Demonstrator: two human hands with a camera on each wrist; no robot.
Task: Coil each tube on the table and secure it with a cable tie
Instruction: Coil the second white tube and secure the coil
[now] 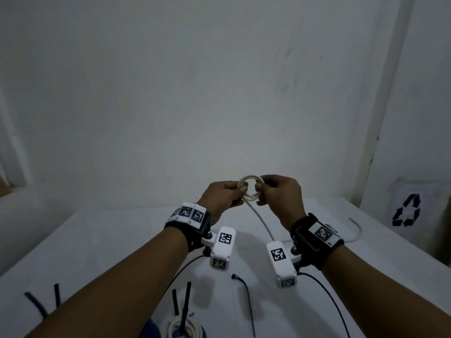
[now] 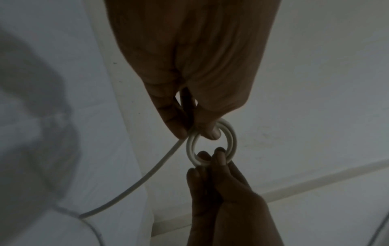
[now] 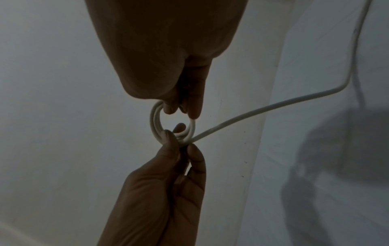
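Note:
A thin white tube is wound into a small coil [image 1: 250, 177] held in the air above the table, between both hands. My left hand [image 1: 240, 191] pinches the coil's left side with thumb and fingers, where the loose tail [image 1: 261, 220] leaves it. My right hand [image 1: 262, 191] pinches the opposite side. In the left wrist view the coil [image 2: 232, 138] shows two or three turns between the left hand [image 2: 196, 132] and the right hand [image 2: 210, 158]. In the right wrist view the coil [image 3: 154, 123] sits between the right hand [image 3: 182, 109] and the left hand [image 3: 181, 143]; the tail [image 3: 273, 106] trails to the table.
The white table [image 1: 97, 240] carries black tubes [image 1: 36, 303] at the front left. A container [image 1: 183, 329] with coiled white tubing and black sticks stands at the front edge. A black cable [image 1: 246, 296] lies at the front centre. A recycling-marked bag [image 1: 407, 211] stands right.

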